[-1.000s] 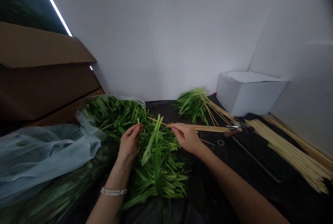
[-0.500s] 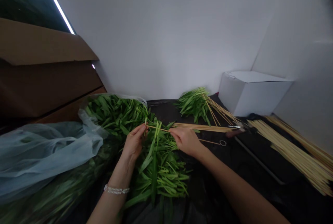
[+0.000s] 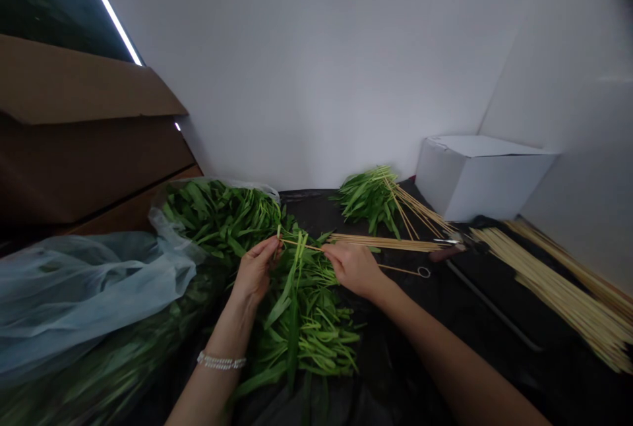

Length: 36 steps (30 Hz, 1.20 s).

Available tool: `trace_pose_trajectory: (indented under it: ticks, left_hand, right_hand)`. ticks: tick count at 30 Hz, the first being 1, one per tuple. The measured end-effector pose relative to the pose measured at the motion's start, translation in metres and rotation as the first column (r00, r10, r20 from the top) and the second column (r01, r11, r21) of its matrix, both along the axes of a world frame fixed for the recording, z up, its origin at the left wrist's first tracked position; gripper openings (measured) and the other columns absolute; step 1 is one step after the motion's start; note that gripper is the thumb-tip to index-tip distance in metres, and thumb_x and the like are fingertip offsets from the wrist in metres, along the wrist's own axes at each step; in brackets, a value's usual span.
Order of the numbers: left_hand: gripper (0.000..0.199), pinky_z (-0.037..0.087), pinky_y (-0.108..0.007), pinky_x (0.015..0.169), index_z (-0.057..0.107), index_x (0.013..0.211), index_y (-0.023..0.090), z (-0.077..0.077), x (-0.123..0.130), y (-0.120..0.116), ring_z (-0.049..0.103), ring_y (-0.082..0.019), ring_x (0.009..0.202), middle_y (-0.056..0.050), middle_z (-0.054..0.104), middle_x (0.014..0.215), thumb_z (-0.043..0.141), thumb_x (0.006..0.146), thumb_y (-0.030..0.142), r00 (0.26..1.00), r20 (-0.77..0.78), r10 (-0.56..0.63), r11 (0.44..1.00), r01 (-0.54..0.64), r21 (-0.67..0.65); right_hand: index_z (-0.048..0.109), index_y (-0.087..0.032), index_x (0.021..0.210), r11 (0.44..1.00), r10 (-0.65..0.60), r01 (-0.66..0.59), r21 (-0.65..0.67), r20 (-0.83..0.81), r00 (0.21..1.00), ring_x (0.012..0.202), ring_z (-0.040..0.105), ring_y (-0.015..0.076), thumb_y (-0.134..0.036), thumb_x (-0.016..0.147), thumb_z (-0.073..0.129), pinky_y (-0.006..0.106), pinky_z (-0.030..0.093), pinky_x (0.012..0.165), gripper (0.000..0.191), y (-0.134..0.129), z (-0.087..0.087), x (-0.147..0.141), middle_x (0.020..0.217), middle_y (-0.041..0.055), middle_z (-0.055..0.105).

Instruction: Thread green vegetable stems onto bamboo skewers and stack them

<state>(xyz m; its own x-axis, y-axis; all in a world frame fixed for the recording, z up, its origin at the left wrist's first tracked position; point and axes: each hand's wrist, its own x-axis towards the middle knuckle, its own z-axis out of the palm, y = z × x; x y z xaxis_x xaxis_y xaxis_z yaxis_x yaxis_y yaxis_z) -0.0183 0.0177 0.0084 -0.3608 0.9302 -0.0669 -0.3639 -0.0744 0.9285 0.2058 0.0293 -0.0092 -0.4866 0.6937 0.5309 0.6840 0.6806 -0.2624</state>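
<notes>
My right hand (image 3: 355,270) is closed on a thin skewer (image 3: 306,245); in line with it, a stick ending in a metal ring (image 3: 423,272) emerges behind the hand, seemingly the same piece. Pale green stems of leafy greens (image 3: 299,254) are threaded on the skewer between my hands, their long leaves hanging down. At the skewer's tip, my left hand (image 3: 257,268) pinches another short green stem (image 3: 278,231), fingertips touching or nearly touching the point. Beneath both hands lies a pile of loose leafy greens (image 3: 326,340).
An open plastic bag (image 3: 99,281) of greens stands at left beside a cardboard box (image 3: 89,162). Behind lie skewered greens (image 3: 368,198) and loose sticks (image 3: 390,243). At right are pruning shears (image 3: 448,251), a stick bundle (image 3: 554,294) and a white box (image 3: 484,179).
Almost nothing differs. The stem in my left hand and the threaded stems have shifted very slightly; both hands keep their grip.
</notes>
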Motion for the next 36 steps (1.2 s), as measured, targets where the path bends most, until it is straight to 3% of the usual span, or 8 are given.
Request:
trace_pose_trajectory:
  ticks: [11, 29, 36]
  left_hand:
    - [0.052, 0.039, -0.017, 0.050, 0.077, 0.078, 0.014, -0.0009, -0.0001, 0.0015, 0.056, -0.007, 0.059, -0.003, 0.072, 0.070, 0.094, 0.034, 0.035, 0.998, -0.006, 0.057, 0.998, -0.057, 0.028]
    - [0.051, 0.039, -0.018, 0.052, 0.077, 0.076, 0.014, -0.0011, 0.0011, 0.0010, 0.059, -0.009, 0.061, -0.003, 0.072, 0.070, 0.094, 0.034, 0.036, 0.998, -0.030, 0.050, 0.999, -0.049, 0.009]
    - [0.048, 0.033, -0.020, 0.049, 0.077, 0.079, 0.014, -0.0055, -0.0029, 0.0024, 0.057, -0.010, 0.059, -0.004, 0.073, 0.071, 0.092, 0.040, 0.038, 0.991, -0.121, 0.056, 0.998, -0.052, 0.034]
  right_hand:
    - [0.068, -0.022, 0.110, 1.000, 0.003, -0.003, -0.004, -0.025, 1.000, 0.087, 0.065, 0.0178, -0.021, 0.096, 0.044, 0.027, 0.044, 0.077, 0.028, -0.0002, 0.0012, 0.0010, 0.097, 0.0053, 0.072]
    - [0.068, -0.022, 0.109, 1.000, -0.001, 0.001, -0.007, 0.019, 1.000, 0.087, 0.065, 0.0178, -0.020, 0.095, 0.045, 0.027, 0.044, 0.076, 0.027, -0.0024, 0.0033, -0.0005, 0.094, 0.0062, 0.072]
    - [0.068, -0.022, 0.110, 1.000, -0.018, 0.019, -0.005, 0.049, 0.999, 0.086, 0.065, 0.0185, -0.020, 0.095, 0.045, 0.027, 0.044, 0.074, 0.028, -0.0038, 0.0033, -0.0008, 0.096, 0.0065, 0.072]
